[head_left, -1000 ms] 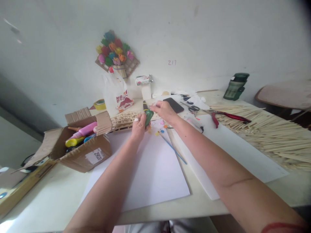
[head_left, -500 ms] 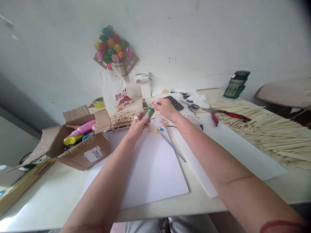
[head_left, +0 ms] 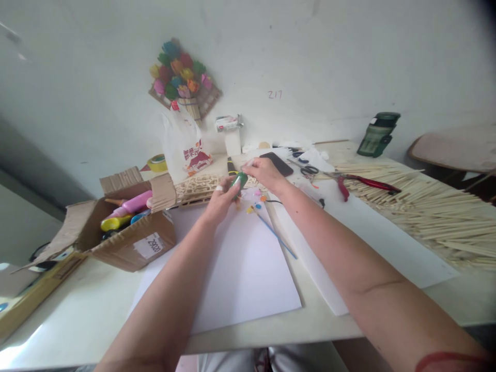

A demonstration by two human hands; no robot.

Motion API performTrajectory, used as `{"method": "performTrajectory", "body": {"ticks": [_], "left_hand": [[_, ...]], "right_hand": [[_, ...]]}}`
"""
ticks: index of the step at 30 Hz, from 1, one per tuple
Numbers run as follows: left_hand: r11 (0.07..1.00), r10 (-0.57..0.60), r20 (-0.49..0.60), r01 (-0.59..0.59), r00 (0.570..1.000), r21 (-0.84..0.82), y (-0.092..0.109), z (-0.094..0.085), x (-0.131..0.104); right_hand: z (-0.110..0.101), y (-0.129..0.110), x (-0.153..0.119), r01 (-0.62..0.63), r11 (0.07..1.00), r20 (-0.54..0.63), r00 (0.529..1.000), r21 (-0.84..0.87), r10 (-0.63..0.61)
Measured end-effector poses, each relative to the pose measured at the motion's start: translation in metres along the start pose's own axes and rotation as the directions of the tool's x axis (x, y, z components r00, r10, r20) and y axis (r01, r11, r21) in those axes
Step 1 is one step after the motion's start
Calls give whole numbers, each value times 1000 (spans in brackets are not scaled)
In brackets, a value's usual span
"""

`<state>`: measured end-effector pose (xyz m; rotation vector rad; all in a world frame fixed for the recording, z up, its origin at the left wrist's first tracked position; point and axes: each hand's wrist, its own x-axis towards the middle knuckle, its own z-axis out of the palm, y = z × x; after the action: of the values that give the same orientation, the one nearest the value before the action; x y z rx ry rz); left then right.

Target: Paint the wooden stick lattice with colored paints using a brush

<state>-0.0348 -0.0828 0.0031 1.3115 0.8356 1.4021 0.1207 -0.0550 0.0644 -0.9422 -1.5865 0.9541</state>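
Observation:
My left hand point(head_left: 222, 199) is closed around a small green paint bottle point(head_left: 241, 179), held tilted above the far end of a white paper sheet point(head_left: 240, 268). Close to the bottle's upper end, my right hand point(head_left: 263, 171) pinches something small and whitish that I cannot make out. Beneath the hands, several dabs of paint point(head_left: 258, 206) in yellow, blue, orange and pink sit on a clear film. A blue paintbrush point(head_left: 276, 233) lies with its tip beside the yellow dab.
An open cardboard box point(head_left: 132, 248) of paint bottles stands left. Behind are a lattice of sticks point(head_left: 196, 190), a plastic bag point(head_left: 184, 144) and a dark phone point(head_left: 278, 164). Scissors point(head_left: 309, 169), red-handled pliers point(head_left: 368, 182) and many thin sticks point(head_left: 437, 206) lie right, near a green bottle point(head_left: 378, 135).
The green paint bottle has turned slightly in my left hand and shifted a little to the right. My right hand has barely moved.

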Motion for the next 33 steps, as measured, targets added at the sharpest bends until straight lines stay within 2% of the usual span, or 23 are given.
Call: {"method": "performTrajectory", "body": {"ticks": [3,10,16,21,28,33], "left_hand": [[998,52,-45,-50,998,50,2,1,-1],[986,-131,32,134,991,-100,8,0,-3],[977,-170,41,174,985,-125,9,2,-4],[986,-124,59,130,991,-103,8,2,-6],[996,21,34,-18,999,-82,-3,-11,1],[997,68,56,-65,996,-53,-3,-14,3]], "right_hand": [[0,-3,-2,-11,1000,3,1000,3,11],[-1,-3,-2,22,997,10,1000,68,-22],[-4,2,0,66,998,12,998,17,-66],[-6,1,1,45,997,0,999,65,-45],[-9,-2,4,-59,961,-24,997,271,68],[-10,-4,3,-84,947,-28,995,311,97]]}}
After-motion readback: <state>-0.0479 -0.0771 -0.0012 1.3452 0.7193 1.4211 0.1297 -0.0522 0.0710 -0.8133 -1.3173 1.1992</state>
